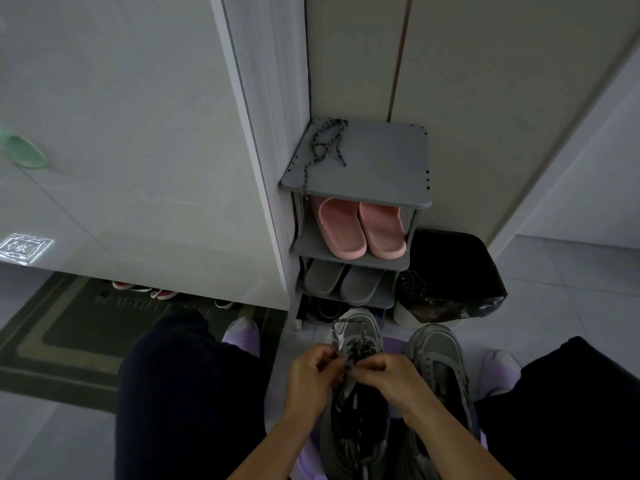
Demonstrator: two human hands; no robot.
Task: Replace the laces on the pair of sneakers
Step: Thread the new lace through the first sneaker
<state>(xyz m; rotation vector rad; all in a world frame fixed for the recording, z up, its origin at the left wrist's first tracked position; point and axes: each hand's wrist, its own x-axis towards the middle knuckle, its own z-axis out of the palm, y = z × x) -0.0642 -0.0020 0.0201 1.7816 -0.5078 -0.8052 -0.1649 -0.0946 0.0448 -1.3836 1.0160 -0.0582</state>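
Observation:
Two grey sneakers stand toe-forward on the floor between my knees. Over the left sneaker (356,407) both hands work at the eyelets. My left hand (311,375) pinches a speckled grey lace (335,336) that loops up over the toe. My right hand (388,375) pinches the same lace near the middle of the tongue. The right sneaker (438,362) stands beside it, untouched. Another speckled lace (323,147) lies loose on top of the grey shoe rack (388,161), one end hanging over the front edge.
The shoe rack holds pink slippers (362,228) and grey slippers (343,282) on lower shelves. A black plastic bag (453,275) sits to its right. A white cabinet (138,150) stands at left, with a green doormat (69,327) below it.

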